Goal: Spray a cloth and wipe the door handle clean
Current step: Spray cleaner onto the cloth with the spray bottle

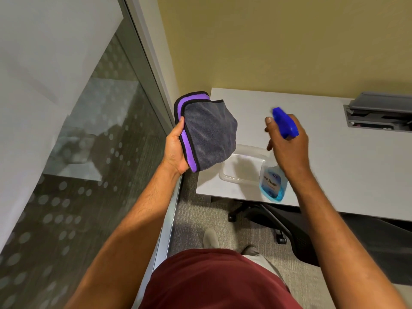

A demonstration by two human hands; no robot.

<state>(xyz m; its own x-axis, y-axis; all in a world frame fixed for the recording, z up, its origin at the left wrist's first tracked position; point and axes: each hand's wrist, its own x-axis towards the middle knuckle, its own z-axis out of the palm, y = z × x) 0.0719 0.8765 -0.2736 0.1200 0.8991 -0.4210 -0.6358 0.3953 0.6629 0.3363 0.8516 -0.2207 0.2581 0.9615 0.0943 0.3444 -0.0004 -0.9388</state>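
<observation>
My left hand point(176, 150) holds a folded grey cloth point(209, 134) with a purple, black-edged border, its flat side turned to the right. My right hand point(287, 143) grips a spray bottle point(273, 184) with blue liquid by the neck. Its blue trigger head point(285, 122) points left at the cloth, a short gap away. The bottle hangs in the air above the front of the white desk point(334, 157). No door handle is in view.
A clear plastic tub point(240, 168) sits on the desk's front left corner, under the cloth and bottle. A grey flip-up cable box point(379, 114) is at the desk's far right. A frosted glass partition point(78, 130) stands to the left. A black office chair point(289, 228) is under the desk.
</observation>
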